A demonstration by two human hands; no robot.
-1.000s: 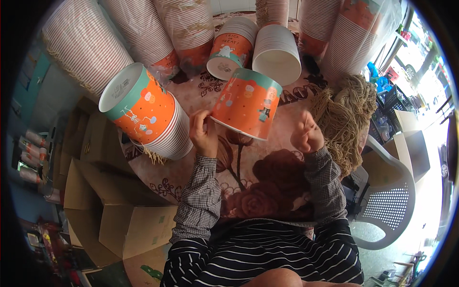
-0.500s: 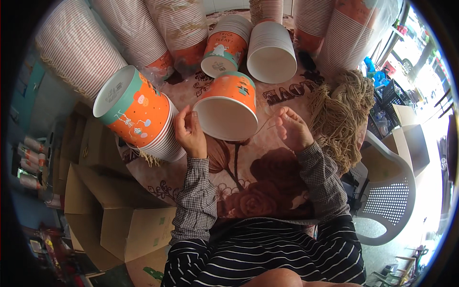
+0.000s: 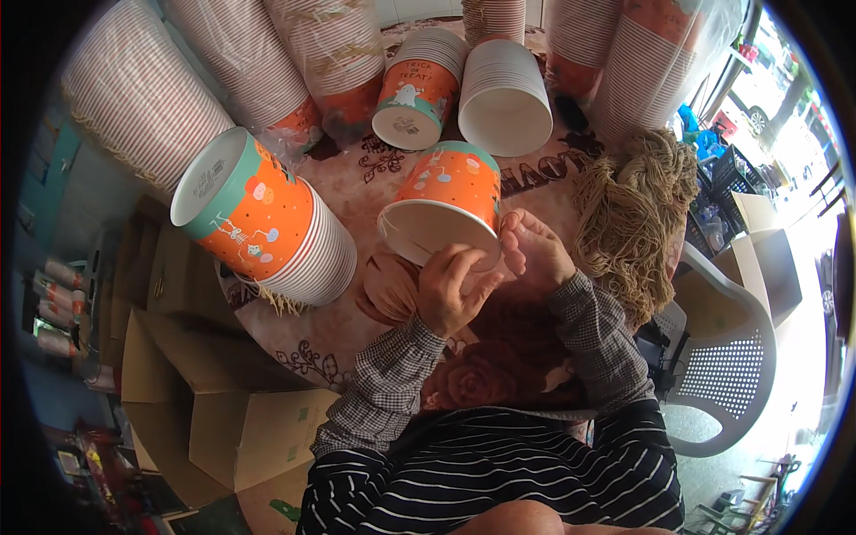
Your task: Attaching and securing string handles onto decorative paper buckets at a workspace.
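Note:
An orange-and-green paper bucket (image 3: 453, 183) lies tipped on the table, its white mouth facing me. A thin tan cord (image 3: 403, 234) runs across the mouth from the left rim. My left hand (image 3: 453, 290) is closed at the lower right rim, fingers over the edge and thumb below. My right hand (image 3: 539, 251) pinches at the bucket's right side, fingertips closed beside the rim; the cord end there is mostly hidden by the fingers. To the left lies a nested stack of matching buckets (image 3: 267, 218), with cord ends hanging under it.
A heap of tan cords (image 3: 633, 227) lies on the table's right. Two more bucket stacks (image 3: 506, 98) lie behind, with tall plastic-wrapped stacks (image 3: 330, 53) at the back. An open cardboard box (image 3: 214, 428) stands lower left; a grey plastic chair (image 3: 722, 366) is at right.
The bucket has shifted right and turned, showing another part of its print. My left hand has moved from its left side to the lower right rim. My right hand has closed in on the bucket.

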